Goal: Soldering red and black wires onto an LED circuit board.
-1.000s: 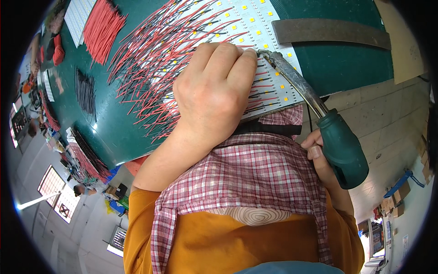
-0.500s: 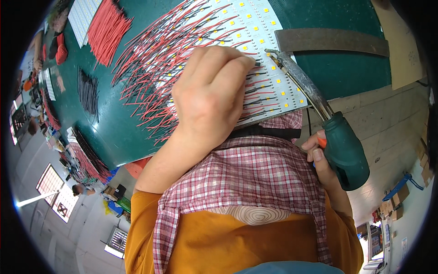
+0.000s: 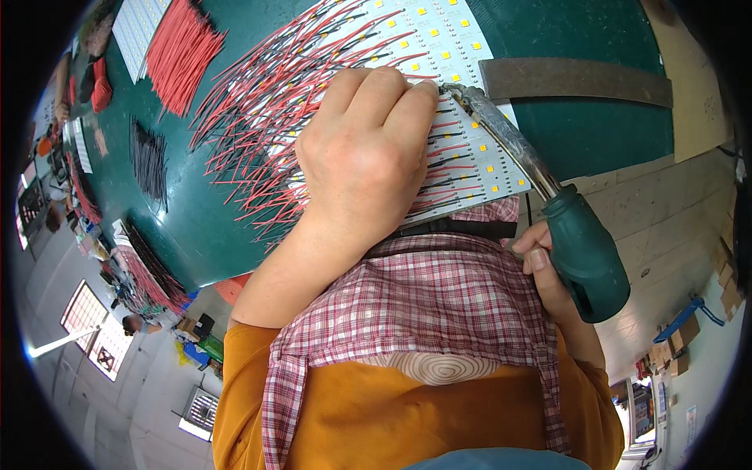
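Note:
My left hand (image 3: pixel 364 153) is closed in a pinch over a white LED circuit board (image 3: pixel 492 160). A wire seems to be in its fingers, though the fingertips are mostly hidden. Rows of red and black wires (image 3: pixel 258 117) stick out from the board on both sides of this hand. My right hand (image 3: pixel 544 270) grips the green handle of a soldering iron (image 3: pixel 587 251). The iron's bent metal shaft slants up and left, and its tip meets the board right beside my left fingertips. Small yellow LEDs (image 3: pixel 475 125) dot the board near the tip.
A dark flat metal bar (image 3: pixel 576 81) lies across the board's right edge on the green table (image 3: pixel 564 145). To the left are a bundle of red wires (image 3: pixel 184 59), a bundle of black wires (image 3: pixel 149 160) and more white boards (image 3: pixel 137 35). Brown cardboard (image 3: pixel 689 78) sits at the far right.
The iron's tip has moved left, up to my left fingertips. My left hand has shifted slightly upward. The board and bar have slid a little down and right.

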Tool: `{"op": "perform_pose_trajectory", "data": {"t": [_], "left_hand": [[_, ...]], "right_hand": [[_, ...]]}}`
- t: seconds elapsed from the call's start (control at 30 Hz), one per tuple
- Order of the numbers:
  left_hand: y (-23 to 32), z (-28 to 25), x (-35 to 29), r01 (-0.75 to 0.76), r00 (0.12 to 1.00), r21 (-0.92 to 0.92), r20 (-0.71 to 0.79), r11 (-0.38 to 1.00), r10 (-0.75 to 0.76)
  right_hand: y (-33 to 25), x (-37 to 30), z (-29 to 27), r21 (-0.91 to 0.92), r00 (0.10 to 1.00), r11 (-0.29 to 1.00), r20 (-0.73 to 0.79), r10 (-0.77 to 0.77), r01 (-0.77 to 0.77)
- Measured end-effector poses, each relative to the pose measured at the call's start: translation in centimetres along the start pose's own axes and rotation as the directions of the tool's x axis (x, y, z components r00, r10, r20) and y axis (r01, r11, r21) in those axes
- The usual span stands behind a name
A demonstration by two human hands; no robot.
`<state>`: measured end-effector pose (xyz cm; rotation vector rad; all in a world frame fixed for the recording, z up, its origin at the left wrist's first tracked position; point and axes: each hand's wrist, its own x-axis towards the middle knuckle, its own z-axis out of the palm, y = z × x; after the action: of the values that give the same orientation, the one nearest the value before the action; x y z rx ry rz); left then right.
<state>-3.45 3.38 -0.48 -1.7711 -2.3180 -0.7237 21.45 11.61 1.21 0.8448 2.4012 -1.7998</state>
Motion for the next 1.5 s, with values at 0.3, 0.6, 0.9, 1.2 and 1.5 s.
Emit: {"op": "perform_pose_trajectory", "data": {"t": [0.3,0.6,0.9,1.2,1.5], "left_hand": [[-0.3,0.4,0.1,-0.004,1.000,-0.006,-0.007,1.000,0.004],[-1.5,0.0,0.9,0.053,0.998,-0.133,-0.036,0.990,-0.058],[-0.7,0.3,0.6,0.039,0.999,0.006,-0.038,0.999,-0.039],[-0.6,0.3,0.4,0.009,0.998,0.031,-0.059,0.999,-0.007],[-0.8,0.1,0.7,0.040,0.998,-0.029,-0.045,0.999,-0.041]], "right_hand": [[-1.2,0.9,0.2,0.344,0.986,0.937,-0.123,0.113,-0.065],[-1.4,1.9,0.0,0.298,0.986,0.949,-0.099,0.134,-0.099],[-0.2,1.5,0.2,0.143,0.993,0.984,-0.057,-0.100,0.108],[-2.0,1.5,0.3,0.366,0.976,0.924,-0.136,0.168,-0.109],[-1.6,2.1,0.2,0.296,0.986,0.953,-0.133,0.103,-0.060]]}}
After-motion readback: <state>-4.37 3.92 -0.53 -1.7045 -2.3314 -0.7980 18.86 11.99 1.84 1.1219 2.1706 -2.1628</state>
